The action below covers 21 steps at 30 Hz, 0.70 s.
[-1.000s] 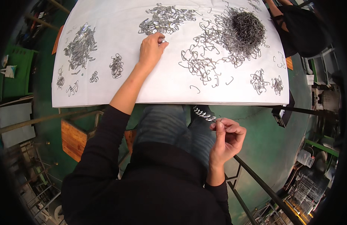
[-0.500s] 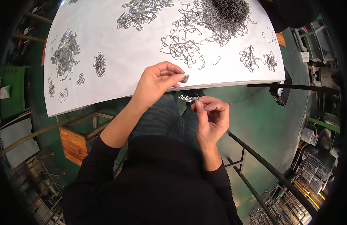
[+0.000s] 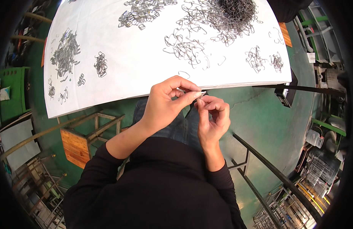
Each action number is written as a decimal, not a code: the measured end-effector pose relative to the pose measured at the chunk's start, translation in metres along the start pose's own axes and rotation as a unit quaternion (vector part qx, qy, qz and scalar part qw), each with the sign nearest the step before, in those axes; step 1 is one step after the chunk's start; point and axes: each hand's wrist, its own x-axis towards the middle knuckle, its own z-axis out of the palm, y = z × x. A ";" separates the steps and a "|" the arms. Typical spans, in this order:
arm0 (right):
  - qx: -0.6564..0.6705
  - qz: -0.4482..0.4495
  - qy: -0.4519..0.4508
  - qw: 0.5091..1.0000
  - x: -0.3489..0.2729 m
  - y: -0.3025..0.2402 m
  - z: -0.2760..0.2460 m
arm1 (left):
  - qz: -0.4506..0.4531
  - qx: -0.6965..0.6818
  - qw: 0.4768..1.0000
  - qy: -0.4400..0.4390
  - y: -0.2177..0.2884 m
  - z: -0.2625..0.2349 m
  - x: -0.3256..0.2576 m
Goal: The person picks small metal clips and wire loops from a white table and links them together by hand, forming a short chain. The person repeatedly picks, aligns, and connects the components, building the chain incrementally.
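My left hand (image 3: pixel 165 101) pinches a small shiny metal buckle (image 3: pixel 203 92) between thumb and forefinger, just off the table's near edge. Right beside it, the closed fingertips of my right hand (image 3: pixel 212 118) meet the buckle, gripping a thin wire hook that is mostly hidden now. The half-second-old view shows that hook's curved tip and a row of shiny pieces hanging by it. On the white table top (image 3: pixel 126 72), a single bent wire hook (image 3: pixel 183 73) lies just beyond my left hand.
Small metal buckles (image 3: pixel 140 15) are spread at the far middle. A dark heap of wire hooks (image 3: pixel 237 13) sits far right, with looser hooks (image 3: pixel 188 47) before it. Flat metal pieces (image 3: pixel 65 53) lie left. A wooden stool (image 3: pixel 75 147) stands below the table.
My left hand has moved right and slightly nearer, bringing the buckle to my right fingertips. The lone hook beyond my left hand has come into sight. My right hand has barely shifted.
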 end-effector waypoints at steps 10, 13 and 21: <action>-0.264 -0.066 -0.120 0.955 0.143 0.054 0.015 | 0.052 0.101 0.994 -0.002 -0.011 -0.006 -0.004; -0.399 -0.021 -0.165 0.902 0.195 0.076 0.050 | 0.088 0.109 0.990 0.004 -0.011 -0.005 -0.004; -0.593 0.055 -0.321 0.737 0.235 0.091 0.092 | 0.103 0.097 0.990 0.017 -0.009 -0.012 -0.004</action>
